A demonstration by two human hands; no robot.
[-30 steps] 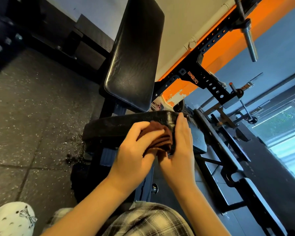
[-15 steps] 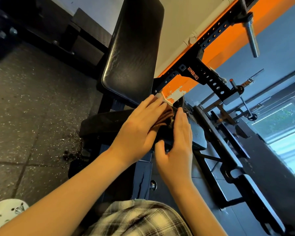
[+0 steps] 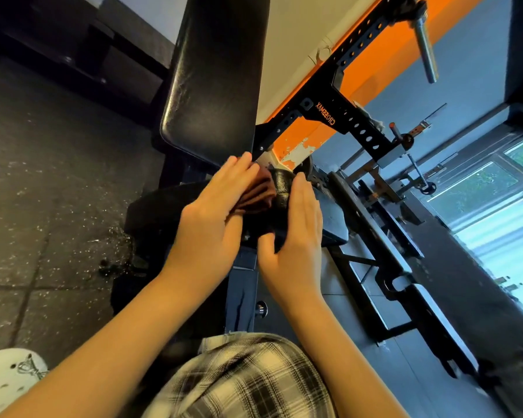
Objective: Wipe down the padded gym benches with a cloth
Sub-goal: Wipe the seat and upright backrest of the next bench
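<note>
Fingers (image 3: 236, 173) of the left hand (image 3: 212, 218), straight and together, press the cloth (image 3: 257, 194) flat on the seat (image 3: 284, 185) at its far end, just below the backrest (image 3: 215, 73). The right hand (image 3: 296, 233) lies straight-fingered along the seat's side, thumb apart, steadying it. 1 s ago the cloth sat bunched at the near edge under curled fingers. It has since slid across, so 1 pass looks done, and the backrest probably remains.

cloth (image 3: 255, 193) part-hidden by left hand (image 3: 212, 224), backrest (image 3: 218, 73) cropped
</note>
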